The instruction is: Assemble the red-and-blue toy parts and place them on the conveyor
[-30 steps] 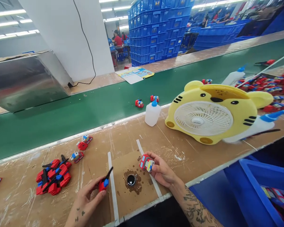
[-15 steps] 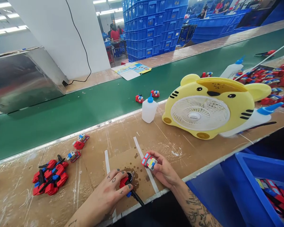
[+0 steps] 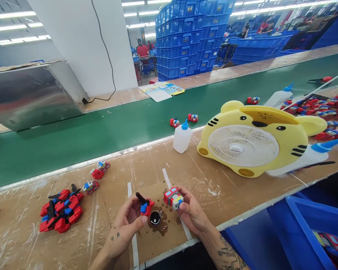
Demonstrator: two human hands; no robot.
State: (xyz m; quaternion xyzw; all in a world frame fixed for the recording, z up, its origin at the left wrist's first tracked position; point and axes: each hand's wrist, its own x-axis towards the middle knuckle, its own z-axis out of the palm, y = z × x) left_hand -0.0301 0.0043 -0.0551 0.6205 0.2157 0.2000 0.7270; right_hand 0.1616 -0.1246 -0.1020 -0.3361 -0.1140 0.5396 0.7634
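My left hand (image 3: 129, 219) grips a red and blue plastic toy part (image 3: 146, 207) with a black rod sticking up from it. Between thumb and fingers, my right hand (image 3: 193, 210) holds a red, grey and white toy body (image 3: 173, 197) with light blue windows and a yellow patch. The two pieces are apart. Just below and between them a small round cup of dark liquid (image 3: 155, 218) stands on the brown tabletop, wet spots around it. Left of my left hand lies a pile of red and blue parts with black rods (image 3: 61, 210).
A yellow animal-faced fan (image 3: 287, 150) stands at the right, beside a white squeeze bottle (image 3: 182, 138) with a blue tip. Behind runs a green conveyor belt (image 3: 124, 131) carrying a few toys. A blue bin (image 3: 301, 221) sits lower right; stacked blue crates (image 3: 180, 48) rise beyond.
My left hand has lifted the red and blue part from the cup and turned it, so its black rod now points up. The right hand still holds its toy body. The view has shifted slightly.
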